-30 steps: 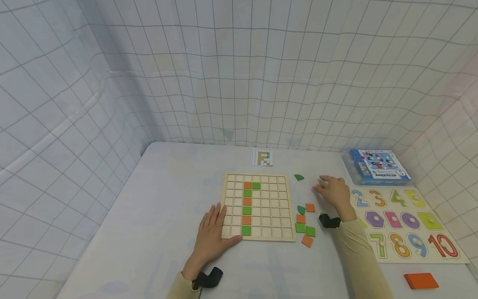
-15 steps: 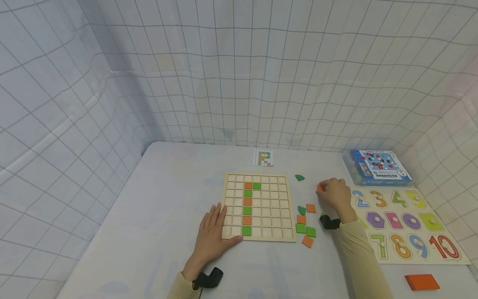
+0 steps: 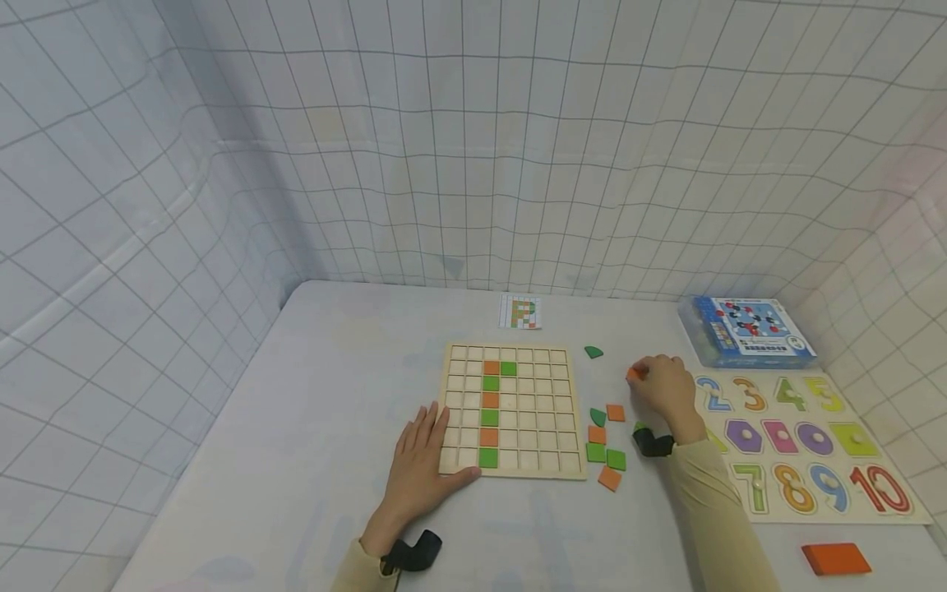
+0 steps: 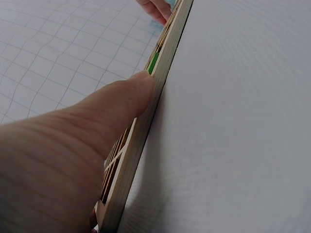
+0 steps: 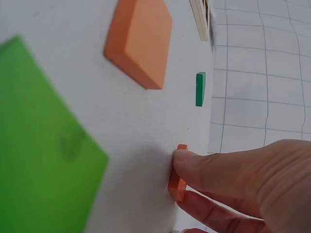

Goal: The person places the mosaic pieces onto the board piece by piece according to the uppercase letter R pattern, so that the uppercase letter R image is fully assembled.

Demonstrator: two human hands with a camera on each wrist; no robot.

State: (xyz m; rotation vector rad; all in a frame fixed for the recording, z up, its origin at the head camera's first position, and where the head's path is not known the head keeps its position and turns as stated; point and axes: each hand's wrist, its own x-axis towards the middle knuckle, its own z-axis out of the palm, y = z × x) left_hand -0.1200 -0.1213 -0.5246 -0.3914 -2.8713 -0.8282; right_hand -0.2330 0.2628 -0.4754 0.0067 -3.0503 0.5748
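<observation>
The wooden grid board (image 3: 540, 421) lies flat on the table, with a column of alternating green and orange square tiles and one green tile to the right of its top. My left hand (image 3: 418, 464) rests at the board's lower left with straight fingers on the edge; the left wrist view shows the thumb (image 4: 124, 97) against the rim. Right of the board, my right hand (image 3: 664, 390) pinches an orange tile (image 5: 176, 185) between thumb and fingers. Between hand and board lie several loose tiles, among them an orange square (image 3: 615, 413) and a dark green quarter-circle (image 3: 594, 352).
Behind the board lies a small pattern card (image 3: 520, 312). A blue box (image 3: 755, 331) stands at the back right. In front of it lies a number-and-shape puzzle board (image 3: 802, 485), with an orange block (image 3: 836, 559) near the front edge.
My right hand has lowered and its fingers have closed on the orange tile, which shows at the fingertips. My left hand and the board have stayed in place.
</observation>
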